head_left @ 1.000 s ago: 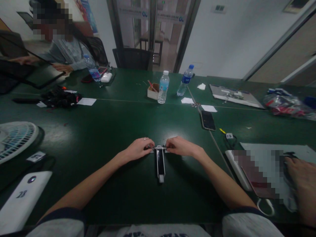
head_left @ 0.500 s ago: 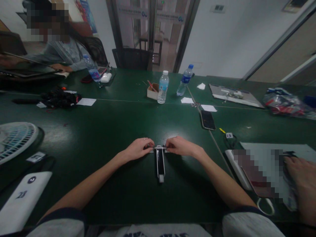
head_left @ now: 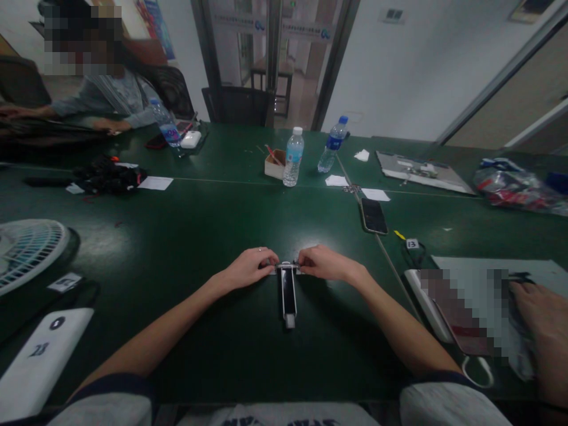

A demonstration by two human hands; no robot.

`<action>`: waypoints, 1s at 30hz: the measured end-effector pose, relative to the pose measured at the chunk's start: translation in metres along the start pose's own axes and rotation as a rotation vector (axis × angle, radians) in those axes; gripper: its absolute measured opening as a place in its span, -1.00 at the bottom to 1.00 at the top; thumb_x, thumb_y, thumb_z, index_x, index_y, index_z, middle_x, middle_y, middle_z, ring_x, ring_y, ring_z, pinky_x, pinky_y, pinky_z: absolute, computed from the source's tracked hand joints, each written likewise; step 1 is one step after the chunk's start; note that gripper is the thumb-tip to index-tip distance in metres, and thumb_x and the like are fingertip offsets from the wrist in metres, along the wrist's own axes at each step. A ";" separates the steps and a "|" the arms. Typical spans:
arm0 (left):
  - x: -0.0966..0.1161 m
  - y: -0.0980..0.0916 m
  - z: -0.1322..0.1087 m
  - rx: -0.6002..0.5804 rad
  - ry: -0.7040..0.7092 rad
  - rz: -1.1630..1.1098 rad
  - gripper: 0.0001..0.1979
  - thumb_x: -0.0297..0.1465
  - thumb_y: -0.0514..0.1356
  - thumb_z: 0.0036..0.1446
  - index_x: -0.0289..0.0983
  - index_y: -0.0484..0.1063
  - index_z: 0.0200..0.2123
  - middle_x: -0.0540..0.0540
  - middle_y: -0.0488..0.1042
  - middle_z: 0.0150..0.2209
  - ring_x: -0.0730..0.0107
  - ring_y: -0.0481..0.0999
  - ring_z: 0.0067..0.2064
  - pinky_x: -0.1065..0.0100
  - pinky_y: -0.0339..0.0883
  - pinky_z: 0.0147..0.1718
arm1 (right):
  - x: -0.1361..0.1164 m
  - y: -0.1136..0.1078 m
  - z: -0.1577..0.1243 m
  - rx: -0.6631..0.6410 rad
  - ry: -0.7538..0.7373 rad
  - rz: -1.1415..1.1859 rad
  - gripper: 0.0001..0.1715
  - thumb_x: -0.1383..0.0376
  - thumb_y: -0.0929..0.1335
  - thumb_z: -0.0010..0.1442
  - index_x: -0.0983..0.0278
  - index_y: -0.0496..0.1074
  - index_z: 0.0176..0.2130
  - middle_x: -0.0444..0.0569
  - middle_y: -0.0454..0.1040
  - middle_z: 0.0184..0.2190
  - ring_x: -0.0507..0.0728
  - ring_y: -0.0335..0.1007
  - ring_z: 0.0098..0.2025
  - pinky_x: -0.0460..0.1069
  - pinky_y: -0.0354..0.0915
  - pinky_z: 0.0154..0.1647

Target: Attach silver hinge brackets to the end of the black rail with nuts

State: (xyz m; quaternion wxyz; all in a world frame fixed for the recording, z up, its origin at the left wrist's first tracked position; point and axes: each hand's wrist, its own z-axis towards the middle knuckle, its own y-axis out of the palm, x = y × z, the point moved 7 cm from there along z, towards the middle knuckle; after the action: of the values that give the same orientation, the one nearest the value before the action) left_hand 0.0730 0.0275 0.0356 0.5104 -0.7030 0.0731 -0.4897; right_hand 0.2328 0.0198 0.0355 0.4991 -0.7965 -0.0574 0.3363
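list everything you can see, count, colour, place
gadget: 1, white and black, centre
table: 1, green, throughout
bottles: 3, clear, far side
box: 1, beige, by middle bottle
phone: 1+, black, ahead right
fan: 1, white, left edge
slab marked 28: 1, white, lower left
bundle: 1, black, left
papers: several, white, scattered
bag: 1, clear and red, far right
chairs: 2+, black, beyond table
co-worker: 1, grey top, far left
neighbour's hand: 1, right edge
left hand: 1, gadget's left
right hand: 1, gadget's right

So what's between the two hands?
Head view: a thin crossbar spans the gap between left hand and right hand, with the far end of a slim white-edged device at its middle.
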 end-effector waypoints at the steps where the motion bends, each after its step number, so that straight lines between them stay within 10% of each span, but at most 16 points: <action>1: 0.000 0.000 0.000 0.000 -0.008 0.001 -0.82 -0.40 0.12 0.26 -0.29 0.42 -0.10 -0.09 0.43 -0.18 0.36 0.41 -0.24 0.35 0.30 -0.26 | 0.000 0.000 0.000 0.004 -0.002 -0.003 -0.87 0.29 0.32 0.21 0.29 0.43 -0.25 -0.08 0.49 -0.41 0.04 0.36 -0.41 -0.09 0.14 -0.42; 30: 0.000 0.001 0.000 0.000 -0.037 -0.009 -0.81 -0.40 0.11 0.26 -0.29 0.44 -0.10 -0.08 0.45 -0.19 0.35 0.44 -0.26 0.34 0.32 -0.27 | -0.002 -0.001 -0.001 -0.006 0.013 -0.004 -0.85 0.29 0.32 0.22 0.30 0.44 -0.22 -0.06 0.49 -0.37 0.05 0.37 -0.37 -0.08 0.16 -0.37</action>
State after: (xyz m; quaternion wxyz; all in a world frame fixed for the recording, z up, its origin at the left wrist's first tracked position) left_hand 0.0734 0.0277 0.0347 0.5096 -0.7121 0.0604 -0.4792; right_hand 0.2325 0.0187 0.0378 0.4979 -0.8000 -0.0567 0.3300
